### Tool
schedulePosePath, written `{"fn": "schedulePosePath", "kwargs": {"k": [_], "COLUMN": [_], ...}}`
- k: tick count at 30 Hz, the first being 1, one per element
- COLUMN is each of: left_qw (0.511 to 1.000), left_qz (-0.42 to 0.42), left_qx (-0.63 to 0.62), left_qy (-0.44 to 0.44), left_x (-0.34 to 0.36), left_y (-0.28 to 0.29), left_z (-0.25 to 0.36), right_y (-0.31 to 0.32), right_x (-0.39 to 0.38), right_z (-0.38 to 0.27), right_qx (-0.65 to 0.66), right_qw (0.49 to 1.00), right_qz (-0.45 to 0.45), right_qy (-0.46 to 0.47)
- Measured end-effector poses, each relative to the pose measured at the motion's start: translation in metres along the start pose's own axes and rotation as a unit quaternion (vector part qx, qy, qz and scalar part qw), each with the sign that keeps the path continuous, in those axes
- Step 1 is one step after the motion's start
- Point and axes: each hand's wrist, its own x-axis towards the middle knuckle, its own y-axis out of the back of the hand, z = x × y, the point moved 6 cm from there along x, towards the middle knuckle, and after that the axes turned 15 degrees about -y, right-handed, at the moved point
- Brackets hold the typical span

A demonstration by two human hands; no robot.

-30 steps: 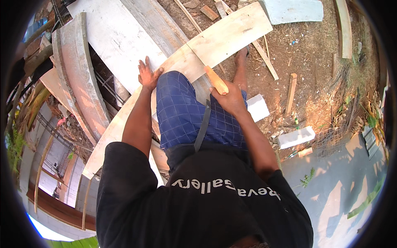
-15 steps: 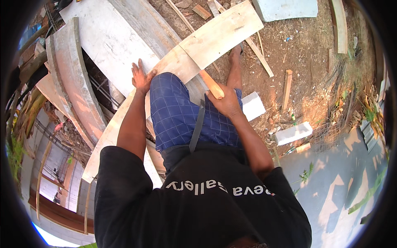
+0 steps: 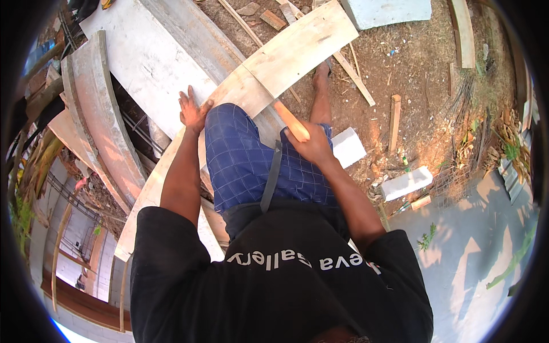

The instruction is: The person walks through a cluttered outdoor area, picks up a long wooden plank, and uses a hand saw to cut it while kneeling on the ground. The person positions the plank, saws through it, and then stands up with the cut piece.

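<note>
A long pale wooden plank lies aslant in front of me, under my raised knee and over the boards below. My right hand is closed around the orange wooden handle of a handsaw. Its blade, seen nearly edge-on, shows as a thin dark line across the plank, running on from the handle. My left hand rests with fingers spread at the plank's far edge, beside my knee, its fingertips over a wide white board.
Curved-looking grey boards lean at the left over rebar. To the right are a pale blue block, white blocks, a short wooden post and scattered offcuts on soil. Grey paving lies at the lower right.
The right hand and saw handle have drawn slightly back toward me, down and to the right relative to the plank. My left hand keeps its place, and the whole view has shifted a little.
</note>
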Motion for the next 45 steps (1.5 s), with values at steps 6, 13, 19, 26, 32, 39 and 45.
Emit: {"fn": "schedulePosePath", "kwargs": {"k": [6,13,19,26,32,39,45], "left_qw": [1.000,1.000,1.000,1.000,0.999,0.999,0.999], "left_qz": [0.018,0.013,0.008,0.019,0.009,0.027,0.007], "left_qx": [0.004,0.007,0.008,0.018,0.032,0.043,0.038], "left_qy": [0.012,0.001,-0.009,0.001,-0.022,-0.015,0.001], "left_x": [-0.018,-0.010,-0.005,-0.016,-0.002,-0.012,-0.010], "left_y": [-0.006,0.000,-0.006,-0.003,-0.003,-0.004,0.007], "left_z": [-0.020,-0.013,-0.020,-0.021,-0.006,-0.021,0.002], "right_y": [0.102,0.089,0.031,0.140,0.004,0.103,0.103], "right_x": [-0.145,-0.137,-0.035,-0.223,-0.003,-0.158,-0.158], "right_z": [-0.014,-0.009,-0.007,0.016,0.032,0.041,0.040], "right_qx": [-0.036,-0.048,-0.006,-0.090,0.019,-0.051,-0.088], "right_qw": [0.993,0.996,0.999,0.989,0.999,0.994,0.990], "right_qz": [-0.074,-0.029,-0.032,-0.089,-0.031,-0.086,-0.098], "right_qy": [-0.085,-0.070,-0.022,-0.078,0.015,-0.051,-0.040]}}
